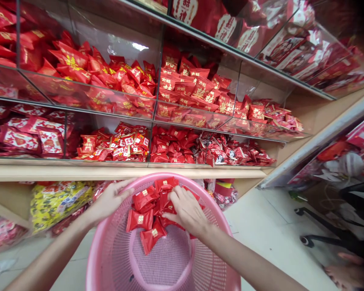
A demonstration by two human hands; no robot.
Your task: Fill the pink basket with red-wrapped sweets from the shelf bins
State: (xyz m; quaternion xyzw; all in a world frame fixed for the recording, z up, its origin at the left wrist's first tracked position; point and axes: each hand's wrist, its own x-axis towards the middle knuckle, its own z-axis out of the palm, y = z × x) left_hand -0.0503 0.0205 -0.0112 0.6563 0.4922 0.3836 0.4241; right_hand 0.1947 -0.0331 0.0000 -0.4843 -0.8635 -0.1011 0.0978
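A pink mesh basket stands below me, in front of the shelves. Red wrapped packets with gold print lie heaped toward its far side. My left hand is at the far left of the rim, its thumb over the edge and the fingers along the outside. Down inside the basket, my right hand has its fingers bent around a red packet in the heap. The fingertips are partly hidden, and several packets show under and behind this hand.
Shelf bins with glass fronts hold red packets of several kinds. Beneath the lowest shelf board lies a bag of yellow packets. On the right are a tiled floor, black chair legs with casters and a person's foot.
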